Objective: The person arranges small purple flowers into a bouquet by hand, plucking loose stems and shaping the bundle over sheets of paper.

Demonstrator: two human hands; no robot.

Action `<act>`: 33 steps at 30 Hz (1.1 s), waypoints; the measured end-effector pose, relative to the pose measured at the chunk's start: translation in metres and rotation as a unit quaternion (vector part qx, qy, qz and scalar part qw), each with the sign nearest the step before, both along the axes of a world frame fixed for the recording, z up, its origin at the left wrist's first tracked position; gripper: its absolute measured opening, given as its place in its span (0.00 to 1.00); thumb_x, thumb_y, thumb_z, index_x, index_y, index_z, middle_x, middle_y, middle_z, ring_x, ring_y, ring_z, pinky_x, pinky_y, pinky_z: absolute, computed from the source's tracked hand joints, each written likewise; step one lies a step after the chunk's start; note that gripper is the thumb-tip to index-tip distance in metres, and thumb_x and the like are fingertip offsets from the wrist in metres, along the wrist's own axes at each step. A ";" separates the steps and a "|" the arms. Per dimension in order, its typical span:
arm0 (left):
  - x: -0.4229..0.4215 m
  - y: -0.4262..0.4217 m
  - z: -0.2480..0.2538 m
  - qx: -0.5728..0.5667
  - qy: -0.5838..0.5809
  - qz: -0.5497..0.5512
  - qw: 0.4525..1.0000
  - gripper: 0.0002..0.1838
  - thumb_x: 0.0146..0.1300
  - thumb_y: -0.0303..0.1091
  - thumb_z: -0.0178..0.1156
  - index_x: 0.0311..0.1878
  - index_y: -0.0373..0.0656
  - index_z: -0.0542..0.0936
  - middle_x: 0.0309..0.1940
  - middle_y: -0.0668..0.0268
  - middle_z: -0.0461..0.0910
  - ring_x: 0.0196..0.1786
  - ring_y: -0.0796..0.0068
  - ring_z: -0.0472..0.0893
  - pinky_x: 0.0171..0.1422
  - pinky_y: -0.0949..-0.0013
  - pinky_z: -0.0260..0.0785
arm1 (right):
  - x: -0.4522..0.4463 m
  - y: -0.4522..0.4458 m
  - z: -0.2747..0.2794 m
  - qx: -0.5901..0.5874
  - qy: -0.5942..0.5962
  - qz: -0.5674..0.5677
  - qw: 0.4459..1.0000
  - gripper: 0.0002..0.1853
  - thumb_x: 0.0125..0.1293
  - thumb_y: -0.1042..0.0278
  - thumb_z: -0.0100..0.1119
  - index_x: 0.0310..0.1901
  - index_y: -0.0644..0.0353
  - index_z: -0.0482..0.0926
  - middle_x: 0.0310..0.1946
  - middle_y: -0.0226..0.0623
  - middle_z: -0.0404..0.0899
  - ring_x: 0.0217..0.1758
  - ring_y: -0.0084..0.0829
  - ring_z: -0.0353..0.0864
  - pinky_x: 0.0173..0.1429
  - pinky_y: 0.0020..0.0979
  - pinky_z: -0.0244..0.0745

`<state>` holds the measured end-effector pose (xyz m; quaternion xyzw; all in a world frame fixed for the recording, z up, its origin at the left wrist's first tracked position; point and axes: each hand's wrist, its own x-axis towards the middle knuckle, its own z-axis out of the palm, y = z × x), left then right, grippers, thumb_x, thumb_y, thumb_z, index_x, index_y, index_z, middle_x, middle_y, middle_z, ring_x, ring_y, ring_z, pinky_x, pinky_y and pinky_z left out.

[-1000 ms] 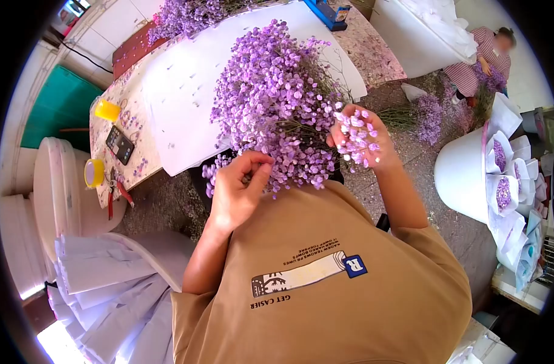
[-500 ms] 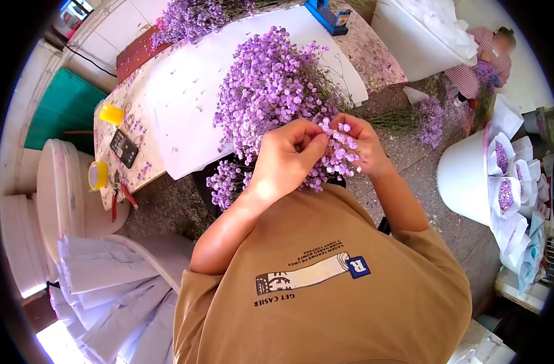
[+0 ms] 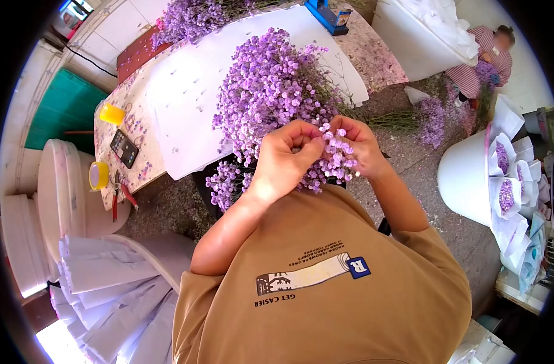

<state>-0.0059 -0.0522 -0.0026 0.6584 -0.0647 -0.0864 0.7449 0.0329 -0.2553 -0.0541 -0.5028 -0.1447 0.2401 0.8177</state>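
Note:
A large bunch of small purple flowers point(image 3: 261, 91) lies at the near edge of the table, over a white paper sheet point(image 3: 180, 103). In front of it, my left hand point(image 3: 286, 159) is closed in a pinch beside a small flower sprig point(image 3: 337, 151); what lies between its fingertips is too small to tell. My right hand point(image 3: 363, 145) has its fingers curled round the stem side of that sprig. The two hands nearly touch at the fingertips. More purple flowers point(image 3: 225, 182) hang below my left wrist.
On the table point(image 3: 140, 161) are a phone point(image 3: 124, 148), yellow tape rolls point(image 3: 98, 175), red-handled pliers point(image 3: 126, 193) and a blue tool point(image 3: 328, 18). Wrapped flowers fill a white bucket point(image 3: 465, 173) at right. A person point(image 3: 486, 57) sits at the upper right; paper sleeves point(image 3: 116, 285) stand lower left.
My left hand has moved right and up from the lower flowers to the sprig. My right hand has turned and shifted slightly left, still with the sprig. Little differs over the last half second.

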 end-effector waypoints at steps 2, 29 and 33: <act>-0.001 -0.001 -0.001 -0.106 0.070 0.005 0.992 0.01 0.70 0.24 0.58 0.40 0.38 0.78 0.20 0.77 0.69 0.19 0.89 0.61 0.22 0.77 0.48 | 0.000 0.001 -0.002 0.003 0.005 0.008 1.000 0.06 0.73 0.71 0.61 0.45 0.61 0.76 0.38 0.26 0.79 0.40 0.16 0.78 0.46 0.23 0.73; -0.005 0.029 0.002 -0.308 0.099 -0.122 0.938 0.07 0.68 0.25 0.62 0.47 0.35 0.79 0.30 0.69 0.80 0.31 0.90 0.73 0.34 0.82 0.60 | 0.003 0.000 -0.009 0.042 0.004 0.022 0.999 0.06 0.72 0.75 0.60 0.48 0.61 0.76 0.41 0.26 0.80 0.44 0.16 0.79 0.51 0.22 0.73; -0.008 0.011 0.023 -0.020 0.014 -0.023 0.999 0.07 0.68 0.23 0.61 0.48 0.34 0.79 0.29 0.72 0.78 0.27 0.85 0.72 0.31 0.79 0.60 | 0.002 0.002 -0.011 -0.021 -0.045 0.003 0.999 0.06 0.73 0.77 0.59 0.48 0.63 0.76 0.41 0.25 0.78 0.46 0.15 0.77 0.53 0.21 0.71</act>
